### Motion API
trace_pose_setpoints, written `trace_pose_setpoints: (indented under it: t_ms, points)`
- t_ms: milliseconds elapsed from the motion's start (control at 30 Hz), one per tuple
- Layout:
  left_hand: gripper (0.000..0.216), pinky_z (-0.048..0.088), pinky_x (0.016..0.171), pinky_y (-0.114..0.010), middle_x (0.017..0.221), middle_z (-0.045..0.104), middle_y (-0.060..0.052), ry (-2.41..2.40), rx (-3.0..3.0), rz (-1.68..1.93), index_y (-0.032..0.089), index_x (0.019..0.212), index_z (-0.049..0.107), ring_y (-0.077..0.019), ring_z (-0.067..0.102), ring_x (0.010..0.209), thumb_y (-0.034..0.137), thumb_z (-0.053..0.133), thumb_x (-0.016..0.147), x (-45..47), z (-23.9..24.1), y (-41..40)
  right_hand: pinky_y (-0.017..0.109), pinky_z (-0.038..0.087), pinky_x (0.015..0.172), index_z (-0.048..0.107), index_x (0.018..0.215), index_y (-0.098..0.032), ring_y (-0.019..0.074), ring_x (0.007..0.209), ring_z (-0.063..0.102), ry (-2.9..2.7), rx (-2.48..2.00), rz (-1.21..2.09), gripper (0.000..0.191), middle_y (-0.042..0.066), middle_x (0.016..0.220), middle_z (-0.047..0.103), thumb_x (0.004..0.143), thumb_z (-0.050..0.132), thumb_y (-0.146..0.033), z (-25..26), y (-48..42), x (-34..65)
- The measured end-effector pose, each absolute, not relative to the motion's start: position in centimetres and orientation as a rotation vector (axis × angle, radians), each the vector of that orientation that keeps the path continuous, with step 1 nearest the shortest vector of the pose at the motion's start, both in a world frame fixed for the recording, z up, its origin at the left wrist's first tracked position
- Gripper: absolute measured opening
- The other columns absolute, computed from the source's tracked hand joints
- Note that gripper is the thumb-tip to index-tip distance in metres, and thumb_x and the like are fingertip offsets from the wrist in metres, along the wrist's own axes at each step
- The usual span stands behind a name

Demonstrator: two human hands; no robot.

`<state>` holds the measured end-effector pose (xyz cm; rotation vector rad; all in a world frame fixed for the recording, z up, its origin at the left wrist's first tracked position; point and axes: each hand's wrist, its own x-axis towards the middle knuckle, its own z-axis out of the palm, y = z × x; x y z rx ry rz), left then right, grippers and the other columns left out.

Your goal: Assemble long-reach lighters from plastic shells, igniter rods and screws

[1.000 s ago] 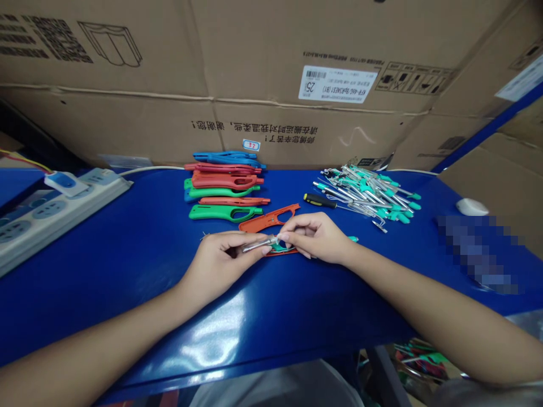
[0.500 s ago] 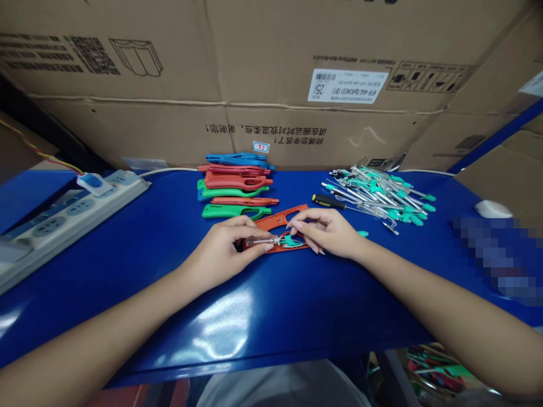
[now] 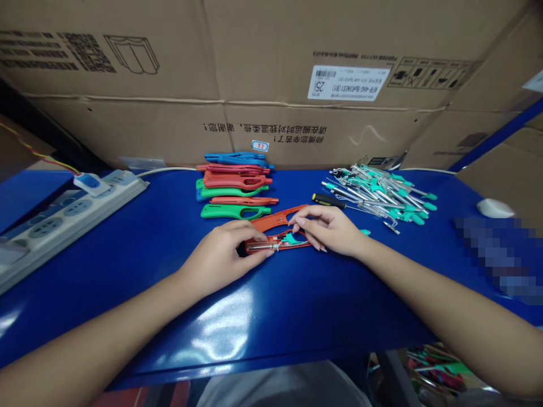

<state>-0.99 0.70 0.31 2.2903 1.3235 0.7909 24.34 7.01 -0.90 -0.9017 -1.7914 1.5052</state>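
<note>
An orange lighter half-shell [image 3: 248, 246] lies on the blue table between my hands. Inside it are a clear fuel tank [image 3: 261, 247] and a teal trigger [image 3: 291, 239] with thin wires. My left hand [image 3: 220, 251] grips the shell's left end, thumb along the near edge and fingers on the far edge. At the right end, my right hand [image 3: 335, 230] is curled with thumb and forefinger together; anything between those fingertips is too small to make out. A second orange half-shell [image 3: 271, 220] rests just behind, partly under the right fingers.
Red, green and blue lighter shells [image 3: 235, 211] are stacked at the back. A pile of metal rods with teal parts [image 3: 386, 195] lies back right, beside a black-and-yellow screwdriver [image 3: 328, 200]. A power strip [image 3: 76, 209] runs along the left; a cardboard box [image 3: 169, 130] stands behind.
The clear tank now lies lower in the orange half-shell, and the left fingers have loosened around it. My right hand has shifted only slightly at the trigger end.
</note>
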Motion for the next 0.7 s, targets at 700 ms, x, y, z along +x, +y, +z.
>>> trace_pose_setpoints:
  t_ms: [700]
  points:
    - [0.017,0.049,0.063,-0.024,0.091,0.072,-0.004,1.249,2.212,0.799,0.022,0.103,0.081,-0.0137,0.066,0.073,0.027,0.066,0.095,-0.89,0.35,0.67,0.021,0.04,0.049,0.077,0.111,-0.017,0.0088,0.053,0.052,-2.261,-0.725,1.068,0.027,0.003,0.075,0.073,0.095,0.063,-0.033,-0.39,6.19,24.77]
